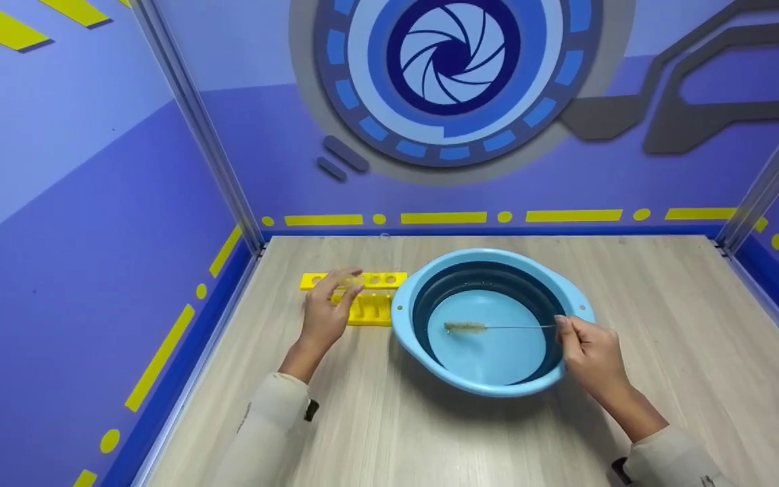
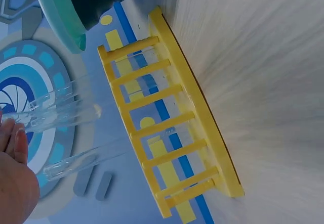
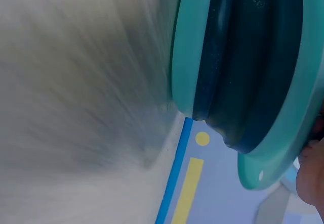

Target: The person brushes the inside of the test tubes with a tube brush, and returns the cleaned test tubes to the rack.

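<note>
Because the right hand [image 1: 596, 355] pinches the brush [image 1: 465, 327] by its thin wire, the bristles sit well out to the left of that grip, inside the blue bowl [image 1: 491, 390], and a small twist of the fingers could swing them into the bowl's wall or flick off any drops they carry. I can't tell whether they touch the bottom. The bowl's rim lies right beside that same grip, so a careless knuckle could shove it leftward, towards the yellow rack [image 1: 369, 312] just off its far side. At that rack, the left hand [image 1: 325, 314] has its thumb and fingers up by the mouths of the clear tubes [image 2: 83, 158]; whether they pinch one, I can't tell. The tubes stand close together and are hard to see, so a fingertip could knock a neighbour, and a slanting pull could drag the rack across the table [image 1: 464, 446] or tip it.
</note>
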`<state>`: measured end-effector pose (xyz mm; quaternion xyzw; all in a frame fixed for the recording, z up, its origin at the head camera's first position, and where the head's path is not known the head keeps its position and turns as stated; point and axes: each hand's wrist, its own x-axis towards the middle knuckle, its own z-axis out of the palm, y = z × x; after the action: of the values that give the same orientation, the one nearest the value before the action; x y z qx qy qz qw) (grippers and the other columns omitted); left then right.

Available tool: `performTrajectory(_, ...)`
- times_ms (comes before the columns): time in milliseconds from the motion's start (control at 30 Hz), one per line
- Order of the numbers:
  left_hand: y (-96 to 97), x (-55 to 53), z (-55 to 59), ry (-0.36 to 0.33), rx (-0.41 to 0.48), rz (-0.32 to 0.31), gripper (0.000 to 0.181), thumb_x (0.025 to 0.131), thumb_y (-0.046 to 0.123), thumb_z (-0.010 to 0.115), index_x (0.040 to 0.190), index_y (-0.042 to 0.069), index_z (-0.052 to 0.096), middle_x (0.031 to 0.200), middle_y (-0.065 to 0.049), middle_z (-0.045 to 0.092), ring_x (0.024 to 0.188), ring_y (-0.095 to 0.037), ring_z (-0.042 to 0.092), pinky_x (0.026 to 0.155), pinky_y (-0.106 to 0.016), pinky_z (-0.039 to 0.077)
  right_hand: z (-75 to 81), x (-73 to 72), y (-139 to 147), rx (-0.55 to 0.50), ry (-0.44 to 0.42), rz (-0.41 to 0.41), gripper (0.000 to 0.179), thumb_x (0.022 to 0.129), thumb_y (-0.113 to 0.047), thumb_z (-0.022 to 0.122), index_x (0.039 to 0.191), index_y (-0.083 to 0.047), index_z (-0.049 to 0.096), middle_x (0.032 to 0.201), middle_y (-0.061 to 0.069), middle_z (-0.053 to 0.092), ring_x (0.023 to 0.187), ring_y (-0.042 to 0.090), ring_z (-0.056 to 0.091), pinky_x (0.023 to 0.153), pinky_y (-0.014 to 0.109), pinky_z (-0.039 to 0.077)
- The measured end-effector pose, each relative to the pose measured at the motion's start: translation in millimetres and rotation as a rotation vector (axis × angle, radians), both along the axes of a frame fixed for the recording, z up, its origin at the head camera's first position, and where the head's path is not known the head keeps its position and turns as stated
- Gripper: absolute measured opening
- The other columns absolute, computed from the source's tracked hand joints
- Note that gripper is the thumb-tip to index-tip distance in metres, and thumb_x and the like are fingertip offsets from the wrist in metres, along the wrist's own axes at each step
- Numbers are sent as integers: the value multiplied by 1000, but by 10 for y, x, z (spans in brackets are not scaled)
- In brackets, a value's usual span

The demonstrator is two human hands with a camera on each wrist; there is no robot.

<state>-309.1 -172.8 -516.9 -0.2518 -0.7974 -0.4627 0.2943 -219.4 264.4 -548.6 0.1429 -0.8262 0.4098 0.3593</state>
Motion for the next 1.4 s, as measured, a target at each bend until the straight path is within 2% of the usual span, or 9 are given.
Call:
performTrajectory(167,43,-119,-35,-64,33,24,29,102,17,73,129,7,75,128,-10,78,124,-31,73,107,-53,57,-39,-14,16,-23,42,7,38,98,8,67,66,-11,62,57,-7,49,52,-2,41,45,15,32)
performTrajectory(367,60,-231,-49,-122,38,46,27,103,14,71,126,2,74,130,-14,77,115,-31,76,99,-49,61,-52,-27,35,-21,37,7,39,99,6,67,65,-12,61,57,-8,49,52,-4,40,45,15,31)
performTrajectory(533,68,-305,0,-176,6,84,26,104,14,70,128,5,74,129,-11,77,111,-27,76,96,-44,63,-54,-25,37,-19,27,5,38,99,6,67,66,-11,61,58,-8,50,52,-3,42,46,15,32)
performTrajectory(733,89,-435,133,-224,-65,119,27,105,16,70,131,11,71,121,-11,79,107,-27,75,94,-46,63,-67,-22,28,-13,27,-11,39,99,6,67,65,-11,59,57,-8,49,52,-3,42,46,15,32)
performTrajectory(833,84,-491,174,-186,-144,183,42,103,15,72,144,12,63,119,-10,79,104,-29,74,93,-47,62,-83,-23,23,-14,15,-18,39,100,5,67,65,-11,60,56,-8,48,52,-1,43,46,15,33)
performTrajectory(1033,63,-565,212,9,-361,349,83,98,19,80,166,10,34,119,-5,76,113,-29,68,102,-47,53,-104,-24,13,-5,10,-21,38,100,4,67,66,-12,59,57,-7,48,53,0,43,46,15,33)
performTrajectory(1167,56,-610,245,49,-431,359,94,99,22,79,171,11,20,114,-4,72,115,-28,59,105,-47,41,-106,-29,5,2,36,-22,40,98,7,68,65,-13,58,57,-8,47,53,-2,42,46,14,32)
performTrajectory(1267,50,-662,265,52,-470,357,91,100,21,78,171,14,22,112,-3,70,119,-29,58,109,-49,35,-115,-45,-5,-3,62,-38,40,95,10,70,64,-13,58,56,-8,47,53,-3,40,47,13,29)
performTrajectory(1400,47,-733,271,31,-506,360,81,98,19,80,164,18,33,112,-4,70,127,-31,58,115,-53,32,-124,-60,-10,-9,77,-45,41,93,11,71,62,-13,58,56,-7,47,53,-3,39,47,12,28)
